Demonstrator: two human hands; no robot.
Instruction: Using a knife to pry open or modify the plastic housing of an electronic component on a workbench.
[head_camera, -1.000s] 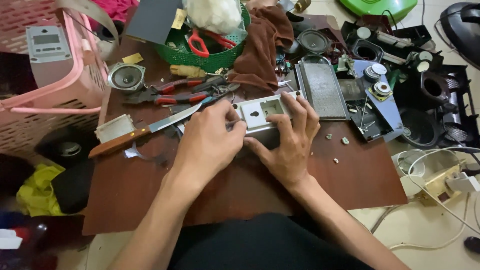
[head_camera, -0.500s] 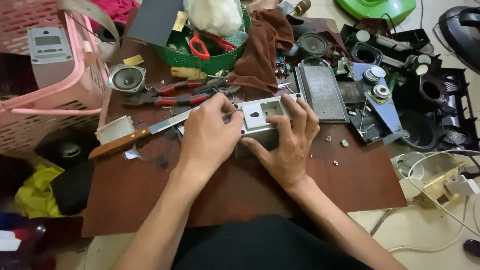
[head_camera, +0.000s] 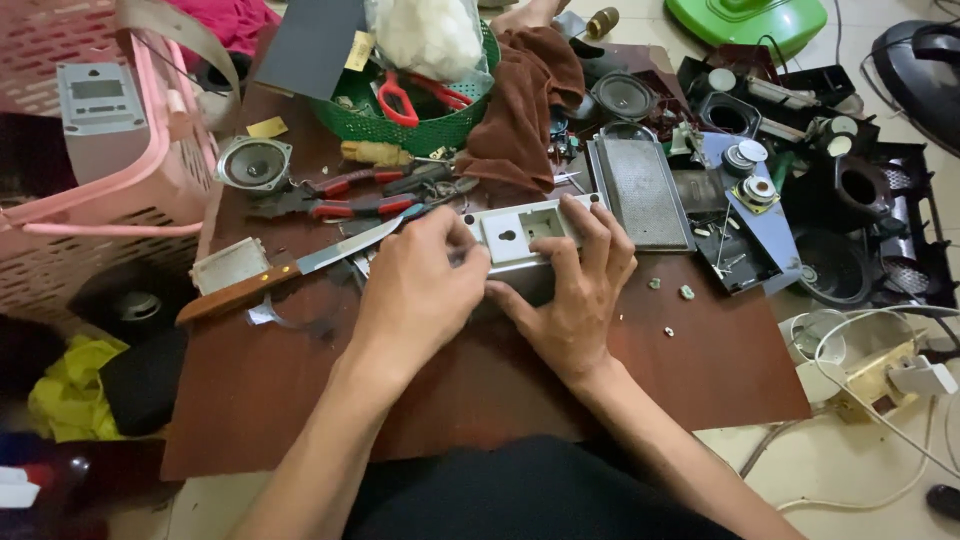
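Observation:
A grey-white plastic device casing (head_camera: 528, 236) with square cut-outs lies on the low brown table (head_camera: 300, 400). My left hand (head_camera: 420, 290) covers its left end with curled fingers gripping it. My right hand (head_camera: 575, 290) presses on its right end, fingers spread over the top edge. A wooden-handled knife (head_camera: 290, 270) lies just left of my left hand, its blade pointing toward the casing.
Red-handled pliers (head_camera: 350, 195), a small speaker (head_camera: 253, 162), a green basket (head_camera: 420, 120), a brown cloth (head_camera: 520, 100) and a metal grille (head_camera: 640, 190) crowd the far table. A pink crate (head_camera: 110, 190) stands left. Black parts (head_camera: 850, 200) and white cables (head_camera: 880, 370) lie right. Small screws (head_camera: 685, 292) are scattered.
Both hands have stayed on the casing. My left hand has shifted slightly, otherwise nothing has visibly moved.

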